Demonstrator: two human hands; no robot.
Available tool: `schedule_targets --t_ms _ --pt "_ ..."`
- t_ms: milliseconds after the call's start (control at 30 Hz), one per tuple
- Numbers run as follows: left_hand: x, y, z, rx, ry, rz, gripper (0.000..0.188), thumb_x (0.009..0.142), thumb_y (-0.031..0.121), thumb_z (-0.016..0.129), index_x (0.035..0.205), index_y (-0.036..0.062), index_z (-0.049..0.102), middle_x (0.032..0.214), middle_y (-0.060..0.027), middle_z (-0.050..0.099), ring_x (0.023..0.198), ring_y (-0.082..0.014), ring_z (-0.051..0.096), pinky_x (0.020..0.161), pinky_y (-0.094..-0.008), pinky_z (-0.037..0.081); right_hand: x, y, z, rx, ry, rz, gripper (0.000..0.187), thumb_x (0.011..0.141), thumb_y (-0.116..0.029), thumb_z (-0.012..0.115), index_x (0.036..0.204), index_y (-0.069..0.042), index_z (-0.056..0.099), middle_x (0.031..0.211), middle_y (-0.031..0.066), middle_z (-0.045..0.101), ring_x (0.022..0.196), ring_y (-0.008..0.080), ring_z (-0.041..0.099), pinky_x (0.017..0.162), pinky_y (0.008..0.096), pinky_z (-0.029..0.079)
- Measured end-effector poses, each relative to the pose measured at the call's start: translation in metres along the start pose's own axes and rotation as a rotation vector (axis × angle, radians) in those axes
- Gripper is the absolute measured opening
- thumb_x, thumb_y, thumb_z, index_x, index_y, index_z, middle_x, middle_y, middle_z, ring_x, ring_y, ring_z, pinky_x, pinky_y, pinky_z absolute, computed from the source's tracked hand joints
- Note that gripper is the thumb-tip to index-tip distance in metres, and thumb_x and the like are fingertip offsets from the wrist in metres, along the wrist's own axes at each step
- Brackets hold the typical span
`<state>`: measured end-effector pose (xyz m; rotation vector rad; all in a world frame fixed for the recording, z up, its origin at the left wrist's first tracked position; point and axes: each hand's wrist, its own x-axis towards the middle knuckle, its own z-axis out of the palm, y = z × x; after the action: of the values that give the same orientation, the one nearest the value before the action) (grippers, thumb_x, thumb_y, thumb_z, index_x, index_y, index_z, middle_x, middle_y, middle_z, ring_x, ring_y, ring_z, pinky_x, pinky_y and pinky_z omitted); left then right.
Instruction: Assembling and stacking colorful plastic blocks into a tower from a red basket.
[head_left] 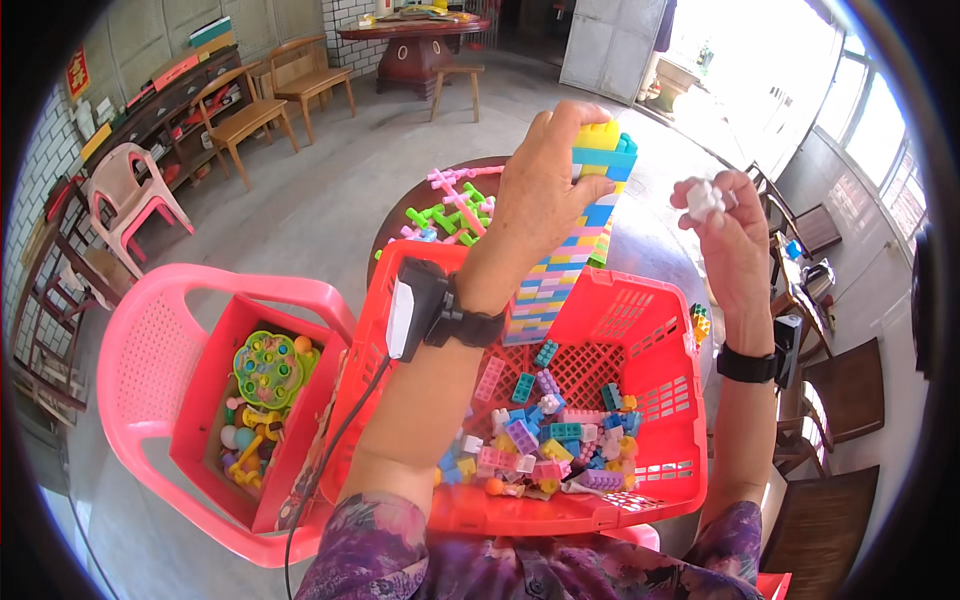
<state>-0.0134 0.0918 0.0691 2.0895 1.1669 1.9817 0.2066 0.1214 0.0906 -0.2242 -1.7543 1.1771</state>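
A tall tower of building blocks (pixel 566 262) rises at the far side of the red basket, in layers of blue, yellow, pink and white. My left hand (pixel 540 185) is closed round its top, thumb on the near right side, beside a yellow block (pixel 597 135) and teal ones. I cannot tell what the tower's foot rests on. Off to the right and apart from the tower, my right hand (pixel 735 225) pinches a small white building block (pixel 706 201) in its fingertips. Below both hands, the red basket (pixel 665 420) holds many loose blocks (pixel 555 435) in mixed colours.
A round table (pixel 400 225) behind the basket carries green and pink connector pieces (pixel 460 210). At left, a pink plastic chair (pixel 135 385) bears a red box (pixel 205 400) of toys. Wooden chairs (pixel 845 390) line the right wall. A cable (pixel 335 450) hangs from my left wrist.
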Motion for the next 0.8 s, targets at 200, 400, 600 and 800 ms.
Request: schedule_targets --t_ms 200,400,600,800 --pt "0.002 0.005 0.003 -0.001 -0.012 -0.017 0.054 0.068 0.005 0.075 0.114 0.006 0.047 0.112 -0.0129 0.056 0.106 -0.0308 0.054 0.091 -0.0362 0.042 0.052 -0.01 0.02 -0.253 0.118 -0.064 0.023 0.086 -0.011 0.06 0.108 -0.006 0.057 0.101 0.0053 0.066 0.091 0.0095 0.058 0.078 0.0239 0.043" --pt "0.0 0.001 -0.002 -0.004 -0.001 -0.006 0.053 0.069 0.005 0.074 0.114 0.006 0.047 0.112 -0.0132 0.056 0.105 -0.0315 0.055 0.089 -0.0367 0.043 0.062 0.008 0.032 -0.245 0.006 0.012 0.02 0.086 -0.007 0.062 0.105 -0.004 0.055 0.09 0.0018 0.062 0.085 0.0063 0.056 0.076 0.0212 0.044" --pt "0.001 0.004 -0.001 -0.024 -0.015 -0.011 0.053 0.068 0.004 0.074 0.114 0.0066 0.048 0.112 -0.0132 0.056 0.104 -0.0315 0.055 0.088 -0.0371 0.043 0.066 0.008 0.026 -0.252 -0.03 0.015 0.02 0.087 -0.008 0.062 0.105 -0.003 0.055 0.089 0.0013 0.061 0.084 0.0061 0.055 0.076 0.0211 0.044" --pt "0.001 0.001 0.0 -0.042 -0.02 0.01 0.054 0.068 0.004 0.075 0.114 0.0067 0.048 0.111 -0.0132 0.056 0.104 -0.0307 0.055 0.088 -0.0361 0.043 0.071 0.004 0.019 -0.38 -0.116 -0.008 0.023 0.087 -0.007 0.06 0.11 -0.001 0.057 0.09 0.0018 0.061 0.084 0.0063 0.055 0.077 0.021 0.045"
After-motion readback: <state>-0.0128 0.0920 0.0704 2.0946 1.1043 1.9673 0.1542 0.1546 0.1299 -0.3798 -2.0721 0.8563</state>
